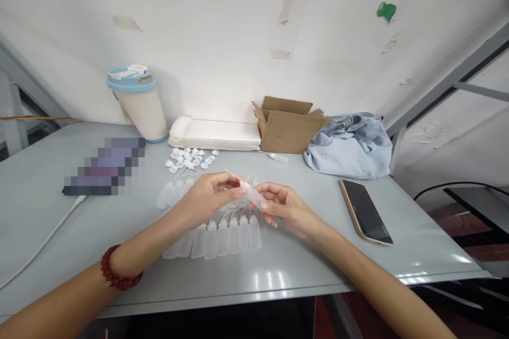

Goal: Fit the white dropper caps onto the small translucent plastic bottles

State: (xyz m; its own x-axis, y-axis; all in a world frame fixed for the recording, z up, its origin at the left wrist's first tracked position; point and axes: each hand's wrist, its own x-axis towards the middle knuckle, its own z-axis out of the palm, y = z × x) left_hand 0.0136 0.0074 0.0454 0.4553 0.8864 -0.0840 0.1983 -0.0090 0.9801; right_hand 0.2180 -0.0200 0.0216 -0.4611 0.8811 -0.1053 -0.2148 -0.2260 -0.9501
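A small translucent squeeze bottle [255, 197] is held tilted above the table between both hands. My right hand [288, 209] grips its body between thumb and fingers. At the neck end, my left hand [217, 190] pinches the bottle's white nozzle, which has a thin tip pointing up and left. Below the hands lies a row of similar squeeze bottles [222, 237] with thin bent tubes on their tops. Another row [175, 193] lies behind, partly hidden by my left hand and forearm. Several loose white caps [191, 159] are piled beyond my left hand.
At the back stand a tumbler [141, 111], a stack of white envelopes [218, 134] and an open cardboard box [292, 130]. One bottle [277, 158] lies before the box. A light blue cloth [350, 148] and a phone [366, 212] are right; a pixelated device [105, 167] is left.
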